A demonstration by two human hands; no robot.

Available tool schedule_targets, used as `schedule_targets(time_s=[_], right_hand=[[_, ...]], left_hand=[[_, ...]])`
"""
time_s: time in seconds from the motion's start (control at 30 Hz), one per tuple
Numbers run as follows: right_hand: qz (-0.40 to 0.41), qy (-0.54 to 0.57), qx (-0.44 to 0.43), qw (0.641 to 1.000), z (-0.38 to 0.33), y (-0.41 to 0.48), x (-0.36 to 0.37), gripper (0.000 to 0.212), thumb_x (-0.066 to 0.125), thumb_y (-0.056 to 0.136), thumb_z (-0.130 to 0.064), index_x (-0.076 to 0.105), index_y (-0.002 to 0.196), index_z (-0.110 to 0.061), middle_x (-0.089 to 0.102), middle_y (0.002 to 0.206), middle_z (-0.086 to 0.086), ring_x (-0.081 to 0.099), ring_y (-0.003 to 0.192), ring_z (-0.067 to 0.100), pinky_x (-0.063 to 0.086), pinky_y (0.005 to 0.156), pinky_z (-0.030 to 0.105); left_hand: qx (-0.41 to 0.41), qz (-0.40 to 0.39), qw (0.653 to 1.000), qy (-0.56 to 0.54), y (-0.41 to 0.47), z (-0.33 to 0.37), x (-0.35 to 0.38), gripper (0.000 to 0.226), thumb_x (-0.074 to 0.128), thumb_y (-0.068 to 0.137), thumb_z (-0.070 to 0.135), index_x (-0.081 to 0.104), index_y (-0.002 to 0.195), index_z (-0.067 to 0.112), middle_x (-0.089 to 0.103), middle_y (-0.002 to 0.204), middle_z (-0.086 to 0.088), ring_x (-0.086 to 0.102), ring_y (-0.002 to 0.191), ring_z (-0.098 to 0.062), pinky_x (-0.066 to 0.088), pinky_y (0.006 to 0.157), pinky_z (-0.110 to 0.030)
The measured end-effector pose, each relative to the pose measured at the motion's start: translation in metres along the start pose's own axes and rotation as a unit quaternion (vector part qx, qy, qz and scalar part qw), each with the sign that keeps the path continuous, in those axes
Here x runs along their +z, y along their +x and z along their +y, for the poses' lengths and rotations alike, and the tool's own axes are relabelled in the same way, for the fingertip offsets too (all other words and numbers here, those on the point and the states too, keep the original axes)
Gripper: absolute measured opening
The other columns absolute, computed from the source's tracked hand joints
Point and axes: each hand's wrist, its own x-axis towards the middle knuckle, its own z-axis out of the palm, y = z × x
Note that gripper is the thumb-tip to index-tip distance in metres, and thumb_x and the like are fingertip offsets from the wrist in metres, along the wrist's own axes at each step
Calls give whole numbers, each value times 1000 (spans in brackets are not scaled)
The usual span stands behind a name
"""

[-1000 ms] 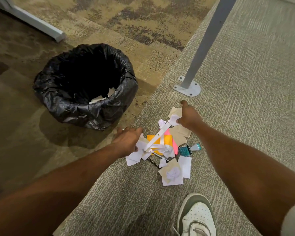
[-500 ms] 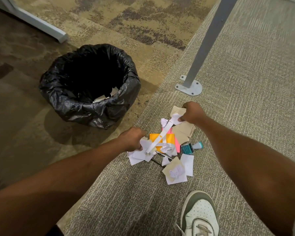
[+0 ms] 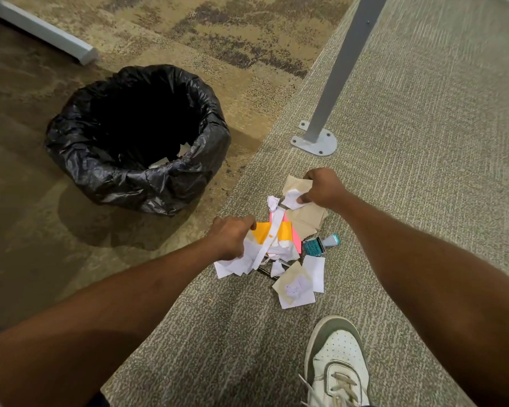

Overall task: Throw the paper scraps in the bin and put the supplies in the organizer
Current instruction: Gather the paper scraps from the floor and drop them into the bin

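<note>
White scraps point(image 3: 235, 264) are bunched in the left hand point(image 3: 232, 237), its fingers curled round them. The right hand point(image 3: 323, 190) pinches a crumpled white piece point(image 3: 294, 199) between thumb and fingers. A long white strip point(image 3: 272, 233) runs between the two, lying over orange notes point(image 3: 260, 232); I cannot tell which hand, if either, holds it.

Below and between the hands lies the rest of the pile point(image 3: 299, 286) on the carpet point(image 3: 423, 171): tan and white bits, a pink sheet, and a teal stamp point(image 3: 318, 245) just right of the notes.

The likeliest slip is sweeping supplies up with the rubbish. The notes touch the left bunch, and the strip could drag them along when it is lifted. Loose bits may also drop from that bunch on the way across, since it looks loosely gathered.

The bin point(image 3: 80, 160) stands far left of the left hand, well apart, black-lined, with some paper showing inside its near rim. No organizer is in view. A white shoe point(image 3: 335, 362) sits near, and a grey post point(image 3: 344, 69) rises far right.
</note>
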Motion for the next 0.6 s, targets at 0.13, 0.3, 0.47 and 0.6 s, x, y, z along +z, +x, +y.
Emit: schedule_targets(time_s=[0.13,0.3,0.47,0.6], right_hand=[[-5,7,4,1000,1,-3,-2,51,88,57,-20,68,101,-4,65,92,11,59,83,25,41,68,27],[-10,8,-20,1000,-5,-6,-10,41,87,58,-19,70,92,-3,63,81,10,61,82,26,38,64,26],[-7,1,-32,999,-18,-8,-14,37,86,58,-19,70,87,-4,64,79,11,59,78,26,41,63,29],[-10,-9,-57,998,-32,-7,-15,35,85,59,-19,70,87,-3,68,82,16,63,81,29,46,66,33]], left_hand=[[6,-26,998,-53,-1,-3,-4,73,84,66,19,45,127,21,57,126,-6,54,112,-28,47,87,-38],[34,-36,996,-77,-9,-8,-18,54,85,65,23,61,113,14,63,114,-7,56,102,-26,42,73,-31],[55,-23,993,-99,-21,-8,-35,29,84,65,18,61,83,13,62,83,-5,58,81,-26,29,56,-31],[61,-11,993,-102,-31,-8,-49,23,84,65,20,66,80,15,65,80,-4,56,74,-20,37,58,-29]])
